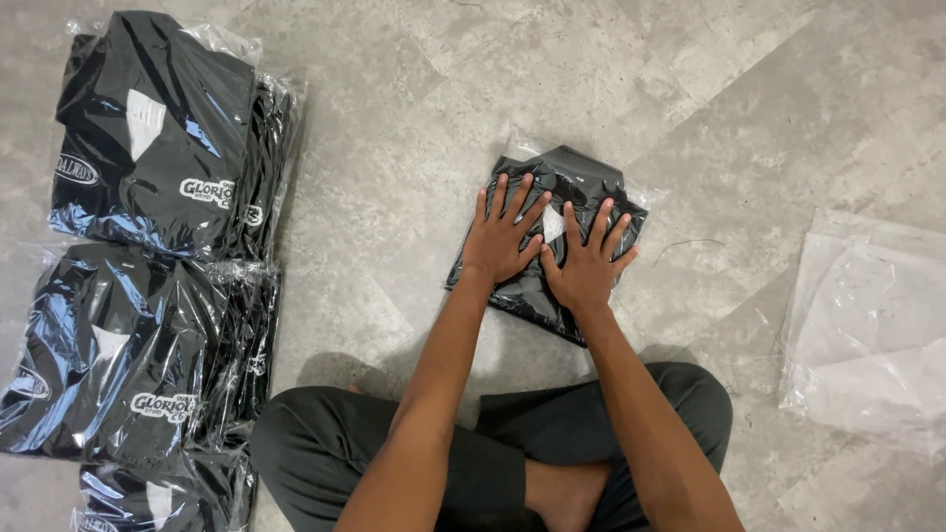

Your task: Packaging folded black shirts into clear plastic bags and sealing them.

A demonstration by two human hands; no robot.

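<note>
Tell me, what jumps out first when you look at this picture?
Two hands, the left hand and right hand, press flat on a bagged black shirt on the grey floor. At the left lie stacks of bagged shirts; at the right, empty clear bags.

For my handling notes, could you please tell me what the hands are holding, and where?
Nothing is gripped: left hand and right hand press flat, fingers spread, on the bagged black garment's top face.

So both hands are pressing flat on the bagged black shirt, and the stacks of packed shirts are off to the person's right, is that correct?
Not quite. Both hands, left and right, do press flat on the bagged black shirt, but the stacks of packed shirts lie to the person's left. The head view shows it.
</note>
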